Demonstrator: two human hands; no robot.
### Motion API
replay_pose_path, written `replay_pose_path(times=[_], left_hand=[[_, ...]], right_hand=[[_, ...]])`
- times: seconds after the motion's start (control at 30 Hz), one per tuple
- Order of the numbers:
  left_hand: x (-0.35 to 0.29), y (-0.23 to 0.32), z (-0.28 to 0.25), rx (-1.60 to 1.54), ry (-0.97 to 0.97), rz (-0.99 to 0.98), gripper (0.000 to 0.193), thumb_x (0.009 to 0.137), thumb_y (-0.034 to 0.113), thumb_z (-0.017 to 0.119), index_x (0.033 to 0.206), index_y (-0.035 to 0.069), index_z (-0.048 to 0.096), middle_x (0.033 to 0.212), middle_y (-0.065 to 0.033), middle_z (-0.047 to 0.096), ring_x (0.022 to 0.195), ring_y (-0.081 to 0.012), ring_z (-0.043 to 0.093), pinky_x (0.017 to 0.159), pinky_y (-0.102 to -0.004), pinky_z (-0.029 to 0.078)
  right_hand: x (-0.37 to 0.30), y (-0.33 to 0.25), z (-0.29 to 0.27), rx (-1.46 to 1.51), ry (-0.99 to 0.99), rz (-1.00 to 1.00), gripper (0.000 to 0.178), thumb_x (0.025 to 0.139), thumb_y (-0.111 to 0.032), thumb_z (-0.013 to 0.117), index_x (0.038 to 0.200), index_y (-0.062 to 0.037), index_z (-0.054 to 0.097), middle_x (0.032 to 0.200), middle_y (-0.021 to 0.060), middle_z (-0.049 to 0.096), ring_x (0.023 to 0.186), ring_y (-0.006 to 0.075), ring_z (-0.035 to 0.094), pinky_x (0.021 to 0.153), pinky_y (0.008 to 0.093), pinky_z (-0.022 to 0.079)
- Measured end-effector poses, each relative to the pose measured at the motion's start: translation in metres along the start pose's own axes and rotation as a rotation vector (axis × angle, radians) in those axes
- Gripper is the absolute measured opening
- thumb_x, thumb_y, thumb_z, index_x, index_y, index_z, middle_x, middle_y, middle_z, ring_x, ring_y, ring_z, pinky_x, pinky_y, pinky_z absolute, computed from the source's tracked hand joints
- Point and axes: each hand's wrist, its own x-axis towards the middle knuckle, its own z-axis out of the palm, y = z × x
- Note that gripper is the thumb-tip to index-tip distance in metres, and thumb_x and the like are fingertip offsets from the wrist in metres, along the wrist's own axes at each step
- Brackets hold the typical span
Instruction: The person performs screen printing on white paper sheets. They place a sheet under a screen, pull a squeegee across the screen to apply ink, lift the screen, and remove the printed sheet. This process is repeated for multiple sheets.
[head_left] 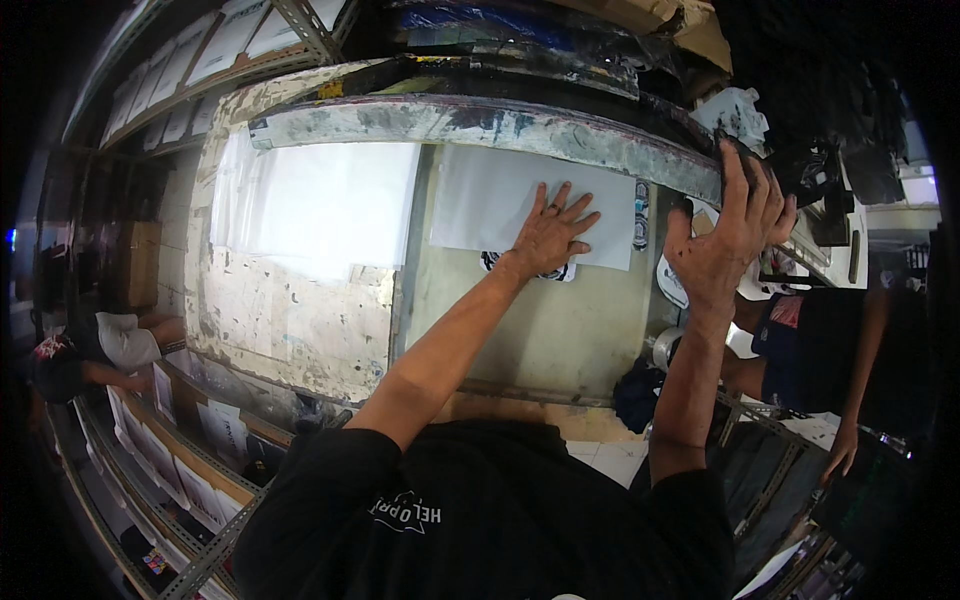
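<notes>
My left hand lies flat with fingers spread on a white sheet of paper, holding nothing. Beneath it is a pale, worn board. A black-and-white print shows partly from under the sheet's near edge, by my wrist. Black-and-blue round prints show along the sheet's right side. Over the far part of the board a paint-stained screen printing frame stands tilted up. My right hand is curled around its right end, its fingertips dark with stains; part of the grip is hidden.
Left of the board, white sheets lie on a paint-chipped surface. Metal racks with papers stand at far left, and more at near left. One person is at left, another at right. A dark cloth hangs near the board's right corner.
</notes>
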Motion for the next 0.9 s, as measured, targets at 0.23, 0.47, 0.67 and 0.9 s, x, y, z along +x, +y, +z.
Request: replay_pose_path(times=[0.23, 0.47, 0.67, 0.9], left_hand=[[-0.006, -0.008, -0.006, -0.05, 0.189, 0.03, 0.065, 0.095, 0.049, 0.061, 0.151, 0.019, 0.047, 0.163, -0.0071, 0.035, 0.152, -0.0368, 0.022, 0.124, -0.0602, 0.007], [-0.092, -0.055, -0.083, -0.822, 1.191, -0.19, 0.074, 0.094, 0.046, 0.065, 0.15, 0.007, 0.036, 0.138, -0.0145, 0.054, 0.118, -0.0287, 0.056, 0.104, -0.047, 0.043], [-0.161, -0.049, -0.171, -1.143, 1.365, -0.379, 0.099, 0.071, 0.014, 0.09, 0.152, 0.004, 0.034, 0.135, -0.0101, 0.056, 0.114, -0.022, 0.06, 0.099, -0.0381, 0.05], [-0.226, -0.065, -0.079, -0.958, 1.22, -0.564, 0.127, 0.051, 0.035, 0.103, 0.15, -0.002, 0.032, 0.139, -0.0117, 0.051, 0.126, -0.026, 0.052, 0.109, -0.0398, 0.043]], right_hand=[[-0.002, -0.003, 0.0, -0.007, -0.018, 0.013, 0.081, 0.057, -0.019, 0.065, 0.138, -0.0152, 0.06, 0.125, 0.0144, 0.057, 0.127, 0.0363, 0.047, 0.116, 0.0611, 0.013], [-0.027, -0.009, -0.007, -0.004, -0.095, 0.054, 0.08, 0.059, -0.025, 0.067, 0.138, -0.0132, 0.06, 0.129, 0.0163, 0.054, 0.129, 0.0377, 0.044, 0.116, 0.0634, 0.013], [-0.088, -0.025, -0.026, 0.063, -0.253, 0.026, 0.084, 0.064, -0.032, 0.068, 0.142, -0.0045, 0.055, 0.132, 0.0233, 0.053, 0.132, 0.0428, 0.042, 0.117, 0.064, 0.008], [-0.027, -0.039, 0.03, 0.404, -0.465, 0.094, 0.074, 0.081, -0.027, 0.073, 0.147, -0.0046, 0.049, 0.142, 0.0282, 0.049, 0.135, 0.0497, 0.04, 0.113, 0.0554, 0.032]])
